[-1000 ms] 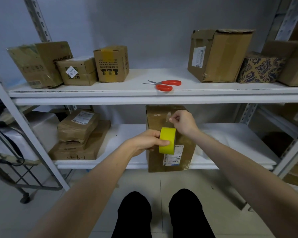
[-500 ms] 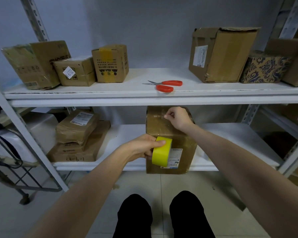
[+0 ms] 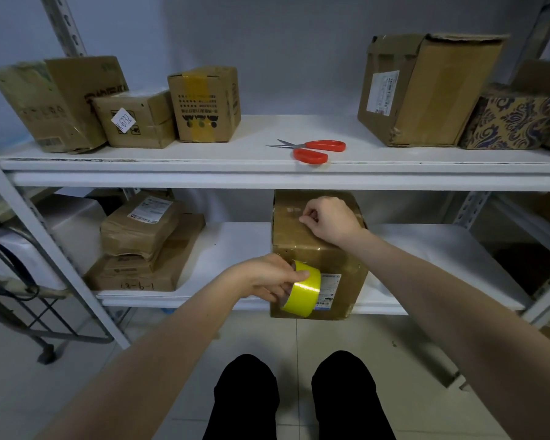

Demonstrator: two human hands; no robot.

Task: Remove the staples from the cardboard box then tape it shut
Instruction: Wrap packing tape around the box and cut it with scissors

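Now, left hand (image 3: 267, 277): fingers are clamping round the yellow tape roll (image 3: 302, 290), in front of the box's front face.
Right hand (image 3: 331, 220): fingers are curling together, seemingly pinching the tape end on the box top.
Cardboard box (image 3: 299, 246): sitting at the lower shelf's (image 3: 229, 249) front edge.
Risk: the pinch slipping, so the strip is wrinkling or lifting; pulling is dragging the box off.

Hidden, unreadable
Partly covered by round yellow tape roll (image 3: 302, 289): white printed label (image 3: 330, 292) on near face of brown cardboard box (image 3: 292, 236), text too small to read.
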